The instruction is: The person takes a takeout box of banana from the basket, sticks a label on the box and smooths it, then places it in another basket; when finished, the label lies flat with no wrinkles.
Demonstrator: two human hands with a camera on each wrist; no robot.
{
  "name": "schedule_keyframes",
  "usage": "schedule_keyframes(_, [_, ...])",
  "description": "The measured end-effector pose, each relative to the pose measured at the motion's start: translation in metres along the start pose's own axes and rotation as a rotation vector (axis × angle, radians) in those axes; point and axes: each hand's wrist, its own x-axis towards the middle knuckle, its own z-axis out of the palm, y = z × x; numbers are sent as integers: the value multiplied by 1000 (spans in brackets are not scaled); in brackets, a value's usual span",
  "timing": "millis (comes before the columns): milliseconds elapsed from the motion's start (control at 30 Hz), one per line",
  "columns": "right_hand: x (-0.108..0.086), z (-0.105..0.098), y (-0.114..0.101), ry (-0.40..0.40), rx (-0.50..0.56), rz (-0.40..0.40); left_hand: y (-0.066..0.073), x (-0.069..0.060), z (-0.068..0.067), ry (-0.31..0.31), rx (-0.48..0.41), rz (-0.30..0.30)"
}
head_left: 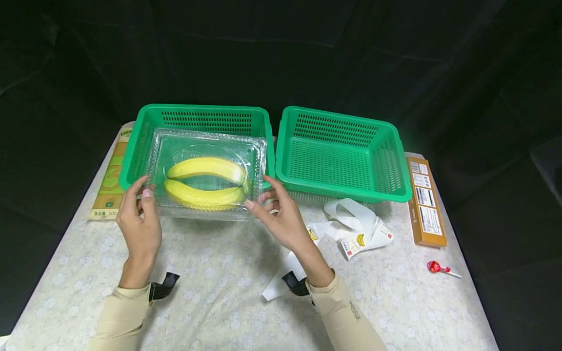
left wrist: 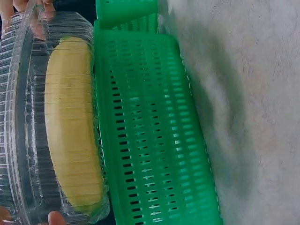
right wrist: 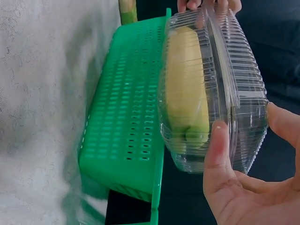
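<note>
Both hands hold a clear plastic clamshell container (head_left: 210, 139) above the left green basket (head_left: 206, 108). Two yellow bananas (head_left: 206, 168) lie inside it, seen through the lid. My left hand (head_left: 140, 219) grips the container's left end, thumb toward me. At the other end my right hand (head_left: 283, 217) pinches the rim, and in the right wrist view its thumb and fingers (right wrist: 218, 145) press on the plastic. The left wrist view shows one banana (left wrist: 72, 122) through the ribbed side wall; only fingertips of the left hand appear there.
A second green basket (head_left: 329, 161) stands to the right. Beside it is an orange box (head_left: 426, 204), with a red lollipop (head_left: 434, 266) nearer me. A white paper strip with banana prints (head_left: 369, 239) lies crumpled in front. A yellow-green packet (head_left: 110, 180) is at far left.
</note>
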Motion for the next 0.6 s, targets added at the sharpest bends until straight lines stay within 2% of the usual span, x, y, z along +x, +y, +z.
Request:
schedule_keyframes(267, [-13, -1, 4, 63, 46, 0, 2, -9, -1, -9, -39, -6])
schedule_keyframes(600, [-32, -6, 13, 64, 40, 50, 6, -22, 1, -26, -62, 6])
